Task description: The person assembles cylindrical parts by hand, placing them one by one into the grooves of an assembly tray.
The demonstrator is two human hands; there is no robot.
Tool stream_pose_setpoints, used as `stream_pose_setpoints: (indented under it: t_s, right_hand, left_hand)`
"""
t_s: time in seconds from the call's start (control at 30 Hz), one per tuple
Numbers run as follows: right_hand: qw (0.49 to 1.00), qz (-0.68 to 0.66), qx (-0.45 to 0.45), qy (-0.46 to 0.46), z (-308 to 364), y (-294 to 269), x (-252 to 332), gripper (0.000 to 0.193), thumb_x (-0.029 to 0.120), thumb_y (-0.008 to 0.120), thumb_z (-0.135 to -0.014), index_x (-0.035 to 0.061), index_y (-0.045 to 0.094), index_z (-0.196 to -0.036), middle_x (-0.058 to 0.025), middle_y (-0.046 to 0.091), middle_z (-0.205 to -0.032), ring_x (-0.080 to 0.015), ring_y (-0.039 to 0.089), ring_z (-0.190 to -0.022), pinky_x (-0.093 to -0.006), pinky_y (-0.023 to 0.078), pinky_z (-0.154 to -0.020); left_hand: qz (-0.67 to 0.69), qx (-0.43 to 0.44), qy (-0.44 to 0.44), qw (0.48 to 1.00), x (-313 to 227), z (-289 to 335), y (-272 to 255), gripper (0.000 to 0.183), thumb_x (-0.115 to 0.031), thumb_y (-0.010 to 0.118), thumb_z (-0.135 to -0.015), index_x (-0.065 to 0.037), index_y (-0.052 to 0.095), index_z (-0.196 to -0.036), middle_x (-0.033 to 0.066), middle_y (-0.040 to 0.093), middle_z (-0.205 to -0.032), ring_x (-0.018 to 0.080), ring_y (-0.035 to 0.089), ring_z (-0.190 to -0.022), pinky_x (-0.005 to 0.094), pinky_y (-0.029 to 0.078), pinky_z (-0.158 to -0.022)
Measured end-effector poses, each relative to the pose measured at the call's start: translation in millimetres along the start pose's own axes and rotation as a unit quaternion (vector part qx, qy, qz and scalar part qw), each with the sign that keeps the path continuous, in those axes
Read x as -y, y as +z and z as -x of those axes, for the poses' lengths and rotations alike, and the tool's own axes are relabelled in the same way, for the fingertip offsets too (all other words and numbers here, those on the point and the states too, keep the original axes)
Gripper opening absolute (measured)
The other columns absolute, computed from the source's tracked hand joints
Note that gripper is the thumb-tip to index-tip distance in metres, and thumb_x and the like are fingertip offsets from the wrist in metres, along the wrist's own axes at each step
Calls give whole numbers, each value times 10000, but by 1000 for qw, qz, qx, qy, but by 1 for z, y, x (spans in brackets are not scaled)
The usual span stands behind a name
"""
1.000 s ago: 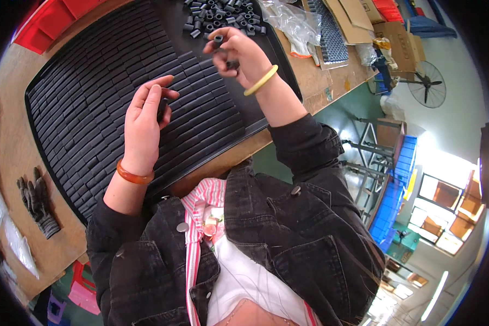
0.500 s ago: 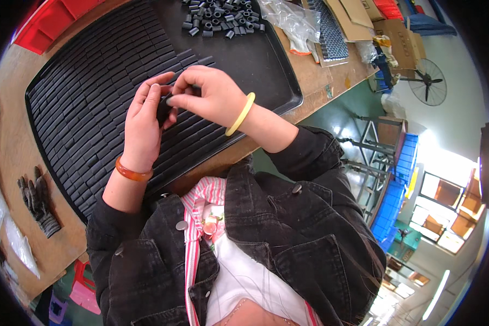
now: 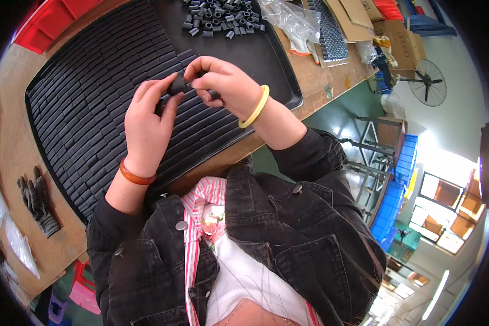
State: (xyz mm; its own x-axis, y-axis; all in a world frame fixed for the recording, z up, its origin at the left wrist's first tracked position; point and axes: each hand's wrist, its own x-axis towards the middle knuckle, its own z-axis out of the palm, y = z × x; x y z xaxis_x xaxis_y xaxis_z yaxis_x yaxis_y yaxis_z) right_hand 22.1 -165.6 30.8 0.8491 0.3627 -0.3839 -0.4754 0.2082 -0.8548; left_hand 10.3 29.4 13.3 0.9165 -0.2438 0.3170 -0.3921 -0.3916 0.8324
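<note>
Both hands meet over a large black tray (image 3: 280,92) filled with rows of small dark blocks (image 3: 81,108). My left hand (image 3: 146,125), with an orange bangle at the wrist, and my right hand (image 3: 223,84), with a yellow bangle, pinch the same small black cylindrical part (image 3: 178,85) between their fingertips. A loose pile of similar small black parts (image 3: 220,16) lies at the far end of the tray, beyond my right hand.
The tray sits on a brown wooden table (image 3: 13,136). A dark glove (image 3: 37,198) lies on the table at the left. Clear plastic bags (image 3: 290,22) and cardboard (image 3: 353,16) lie at the far right. Red bins (image 3: 54,22) stand at the far left.
My right hand came back from the pile of loose parts toward my left hand, carrying a small black part. Both hands now hold it together.
</note>
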Motion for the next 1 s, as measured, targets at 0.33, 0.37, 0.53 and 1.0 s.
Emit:
stream_pose_setpoints:
  t_s: [0.33,0.37,0.53,1.0]
  right_hand:
    - [974,192,-72,-93,5,4,-1,232,175,495,-975,-19,598,-1050,-61,671,-807,-78,511,-486,-231,437,-450]
    - [974,191,-73,-94,6,4,-1,232,175,495,-975,-19,598,-1050,-61,671,-807,-78,511,-486,-231,437,-450]
    - [969,230,-67,-67,9,7,-1,248,243,504,-1006,30,632,-1002,-17,614,-738,-36,447,-491,-177,367,-468]
    - [862,429,-114,-245,-1,4,-16,213,173,537,-960,-7,629,-1025,-38,608,-801,-122,558,-663,-282,458,-612]
  left_hand:
    - [164,14,-143,976,17,5,8,290,-91,725,-852,1,659,-1119,18,619,-951,73,524,-740,210,436,-671]
    - [147,10,-119,982,16,5,8,296,-87,726,-850,2,656,-1123,17,611,-946,69,514,-735,206,431,-667]
    - [171,25,-127,977,14,4,6,273,-56,731,-833,4,663,-1091,8,587,-927,60,488,-719,203,419,-654]
    - [73,9,-29,997,5,2,3,171,-38,714,-833,14,688,-994,28,601,-869,87,513,-697,217,418,-620]
